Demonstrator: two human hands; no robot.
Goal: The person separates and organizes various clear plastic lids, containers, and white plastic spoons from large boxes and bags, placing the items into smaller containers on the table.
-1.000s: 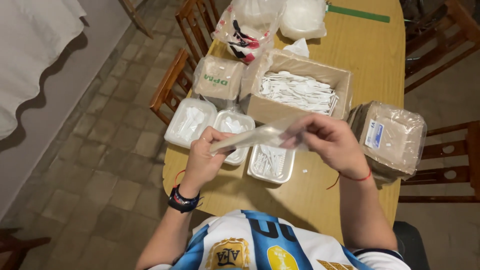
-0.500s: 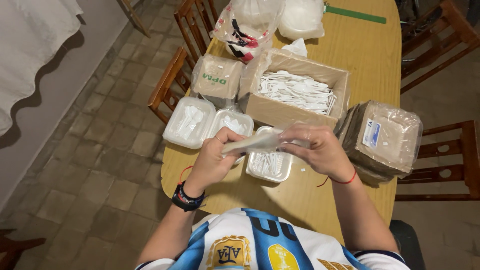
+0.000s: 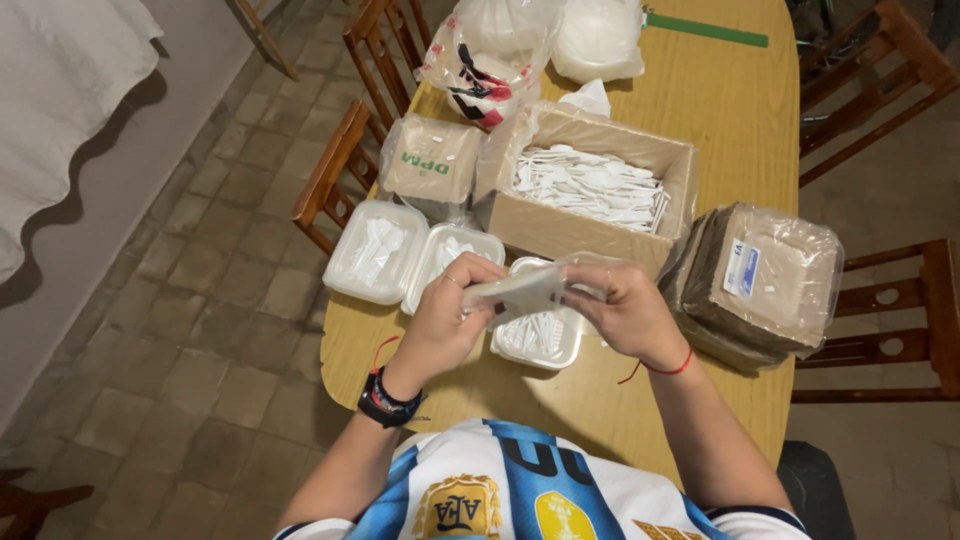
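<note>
Head | two hands: left hand (image 3: 447, 318), right hand (image 3: 622, 312) hold one clear packet (image 3: 520, 292) | three trays (image 3: 378, 251)

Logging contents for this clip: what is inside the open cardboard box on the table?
The cardboard box holds a loose pile of white plastic cutlery. What lies beneath the top layer is covered, as is the box bottom.

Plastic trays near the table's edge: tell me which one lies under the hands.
The rightmost tray, holding white cutlery, directly beneath both hands; the other two trays lie left of it.
</note>
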